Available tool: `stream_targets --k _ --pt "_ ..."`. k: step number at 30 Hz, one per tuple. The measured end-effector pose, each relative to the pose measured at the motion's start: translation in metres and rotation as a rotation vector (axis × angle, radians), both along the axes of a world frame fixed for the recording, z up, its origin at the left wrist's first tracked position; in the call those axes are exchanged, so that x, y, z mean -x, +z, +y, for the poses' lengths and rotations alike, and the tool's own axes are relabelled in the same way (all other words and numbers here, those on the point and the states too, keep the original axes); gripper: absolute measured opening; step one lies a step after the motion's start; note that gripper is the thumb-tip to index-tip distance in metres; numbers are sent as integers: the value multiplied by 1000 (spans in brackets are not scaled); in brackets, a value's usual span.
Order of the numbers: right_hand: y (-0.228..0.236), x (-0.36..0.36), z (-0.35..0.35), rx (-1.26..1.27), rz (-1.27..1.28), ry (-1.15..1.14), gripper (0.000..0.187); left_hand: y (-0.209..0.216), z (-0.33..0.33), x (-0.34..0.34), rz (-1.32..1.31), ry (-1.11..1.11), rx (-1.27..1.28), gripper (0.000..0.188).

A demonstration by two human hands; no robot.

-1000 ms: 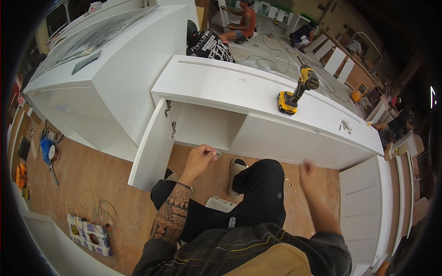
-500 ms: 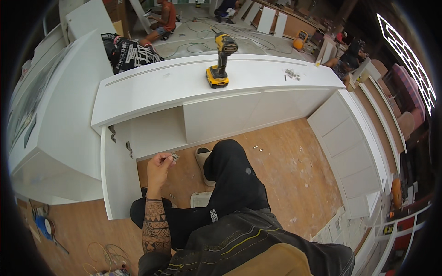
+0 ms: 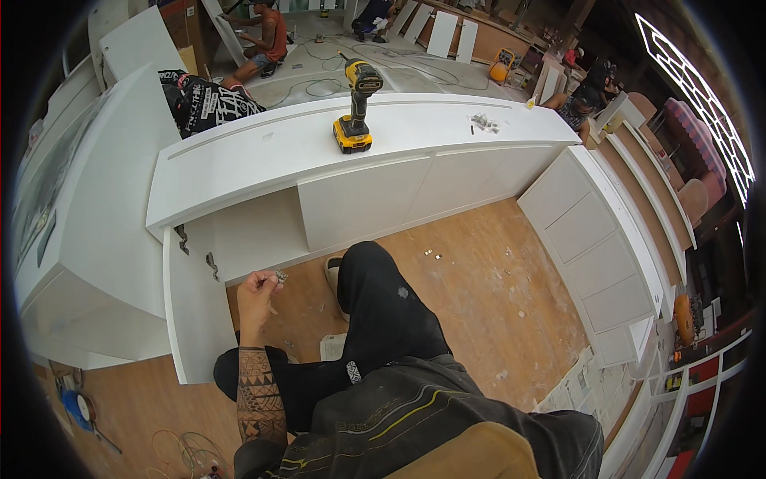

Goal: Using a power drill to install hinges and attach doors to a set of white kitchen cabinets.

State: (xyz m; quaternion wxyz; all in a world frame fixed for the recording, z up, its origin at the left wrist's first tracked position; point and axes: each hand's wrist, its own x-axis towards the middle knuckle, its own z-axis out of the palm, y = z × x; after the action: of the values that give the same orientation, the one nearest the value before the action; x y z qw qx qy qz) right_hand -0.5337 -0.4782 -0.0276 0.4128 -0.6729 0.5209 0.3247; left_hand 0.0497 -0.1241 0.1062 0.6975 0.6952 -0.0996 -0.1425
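Note:
My left hand (image 3: 258, 289) is raised in front of an open white cabinet door (image 3: 190, 319), its fingers pinched on a small metal fitting (image 3: 281, 276). Two metal hinges (image 3: 196, 251) sit on the door's inner edge, just left of the hand. The door belongs to a long white cabinet (image 3: 263, 152) lying in front of me. A yellow and black cordless drill (image 3: 356, 108) stands upright on its top. My right hand is out of view. I sit on the floor with one black-trousered knee (image 3: 375, 279) raised.
Small screws (image 3: 483, 122) lie on the cabinet top at the right, more hardware (image 3: 433, 255) on the wooden floor. White drawer units (image 3: 594, 255) stand to the right, another white cabinet (image 3: 88, 231) to the left. People work on the floor behind the cabinet (image 3: 263, 36).
The view has swung right. My right hand, raised a second ago, has dropped out of sight. My left hand stays by the open door with the small fitting.

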Motion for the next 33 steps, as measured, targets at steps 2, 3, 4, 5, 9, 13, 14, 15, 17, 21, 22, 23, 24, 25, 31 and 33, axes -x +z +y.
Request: stream_targets --k 2,3,4,5,9,13,14,15,17,21,22,23,24,25,31,33 --pt "2 1 -4 8 3 1 34 2 -2 0 -3 -2 5 11" --pt "3 1 -6 10 0 -1 34 3 -4 0 -10 -3 9 10" --pt "5 2 -8 15 0 0 34 5 -6 -1 0 1 19 10" --pt "6 1 -12 22 -6 0 34 9 -8 -1 -23 -8 18 10" --pt "12 -4 -28 55 -33 28 34 25 -13 -1 -99 -11 50 8" --pt "11 -8 -36 66 -69 56 34 31 -10 0 -164 57 9 9" --pt "9 -6 -37 64 -74 60 34 31 -11 1 -173 45 14 10" --pt "8 -5 -39 59 -77 61 34 29 -14 2 -187 35 18 10" --pt "5 -4 -39 42 -78 70 34 17 -9 3 -195 75 30 11" --pt "1 0 -45 9 -53 97 34 15 -8 5 -199 104 -113 10" --pt "4 -1 -48 8 -41 110 34 13 -7 7 -198 103 -123 10" --pt "6 0 -53 6 -27 133 34 12 -7 8 -221 103 -150 10" --pt "8 -1 -60 9 -10 163 34 10 -7 7 -245 100 -179 9" --pt "11 -2 -70 14 8 205 34 10 -11 7 -250 86 -192 9" --pt "65 -158 -134 544 -220 741 34 13 -15 5 -90 10 -78 10" --pt "112 -259 -123 503 -956 301 34 20 -23 4 -75 -78 4 12"
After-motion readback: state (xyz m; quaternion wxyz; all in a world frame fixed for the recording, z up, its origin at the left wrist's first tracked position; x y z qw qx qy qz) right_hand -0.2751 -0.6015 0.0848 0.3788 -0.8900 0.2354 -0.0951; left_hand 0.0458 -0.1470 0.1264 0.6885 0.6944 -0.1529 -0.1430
